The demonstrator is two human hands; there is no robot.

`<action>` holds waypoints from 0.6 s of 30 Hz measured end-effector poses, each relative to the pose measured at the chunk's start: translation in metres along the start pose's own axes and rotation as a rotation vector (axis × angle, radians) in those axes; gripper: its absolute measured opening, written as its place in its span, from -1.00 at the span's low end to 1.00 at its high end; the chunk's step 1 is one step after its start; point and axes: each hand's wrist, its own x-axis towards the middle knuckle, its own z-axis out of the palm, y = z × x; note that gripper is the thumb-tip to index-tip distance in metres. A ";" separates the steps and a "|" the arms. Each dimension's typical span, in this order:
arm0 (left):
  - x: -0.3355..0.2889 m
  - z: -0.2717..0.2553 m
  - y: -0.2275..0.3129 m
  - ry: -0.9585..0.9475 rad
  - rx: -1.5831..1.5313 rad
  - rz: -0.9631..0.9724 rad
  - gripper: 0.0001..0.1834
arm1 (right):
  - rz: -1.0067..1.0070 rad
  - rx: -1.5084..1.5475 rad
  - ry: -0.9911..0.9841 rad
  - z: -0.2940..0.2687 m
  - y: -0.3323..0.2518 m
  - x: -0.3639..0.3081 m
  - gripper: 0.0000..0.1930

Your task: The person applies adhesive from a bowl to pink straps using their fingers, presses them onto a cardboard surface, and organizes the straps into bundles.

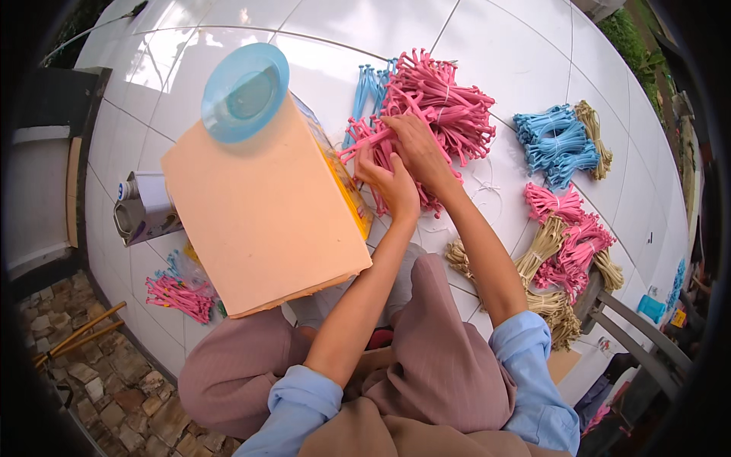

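A large heap of pink cord-like strips with knobbed ends (457, 114) lies on the white tiles in front of me, tied in bundles with thin white string. At its near left side my left hand (394, 189) is closed around a small bunch of pink strips (373, 142). My right hand (420, 152) presses over the same bunch, its fingers curled on the strips. The fingertips of both hands are partly hidden. Behind the pink heap, light-blue strips (365, 95) stick out to the left.
Left of my hands is a peach-coloured board (263, 221) with a translucent blue plate (266, 72) on its far end. Blue bundles (552, 141), more pink bundles (575, 247) and beige bundles (542, 247) lie right. A metal can (148, 209) and loose pink strips (179, 297) sit left.
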 end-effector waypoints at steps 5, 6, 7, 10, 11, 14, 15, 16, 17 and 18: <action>-0.017 0.005 0.023 -0.027 -0.468 0.016 -0.48 | 0.121 0.192 0.114 -0.012 0.002 -0.017 -0.61; -0.024 0.007 0.034 -0.034 -0.485 0.019 -0.48 | 0.148 0.257 0.247 -0.021 -0.001 -0.021 -0.62; -0.030 0.007 0.045 -0.083 -0.554 0.023 -0.49 | 0.146 0.274 0.309 -0.028 -0.008 -0.020 -0.62; -0.047 0.003 0.089 -0.181 -0.734 0.036 -0.52 | 0.250 0.440 0.482 -0.053 -0.030 -0.020 -0.60; -0.050 0.000 0.104 -0.220 -0.699 0.050 -0.51 | 0.274 0.512 0.527 -0.063 -0.040 -0.020 -0.57; -0.046 -0.020 0.153 -0.236 -0.652 0.125 -0.56 | 0.269 0.582 0.569 -0.099 -0.079 -0.007 -0.55; -0.044 -0.033 0.175 -0.287 -0.518 0.185 -0.62 | 0.236 0.575 0.572 -0.114 -0.095 0.001 -0.55; -0.041 -0.045 0.190 -0.330 -0.377 0.245 -0.67 | 0.196 0.599 0.563 -0.127 -0.114 0.009 -0.54; -0.037 -0.053 0.202 -0.286 -0.385 0.315 -0.71 | 0.156 0.623 0.552 -0.138 -0.133 0.018 -0.53; -0.031 -0.063 0.213 -0.274 -0.401 0.340 -0.71 | 0.125 0.623 0.553 -0.149 -0.154 0.025 -0.53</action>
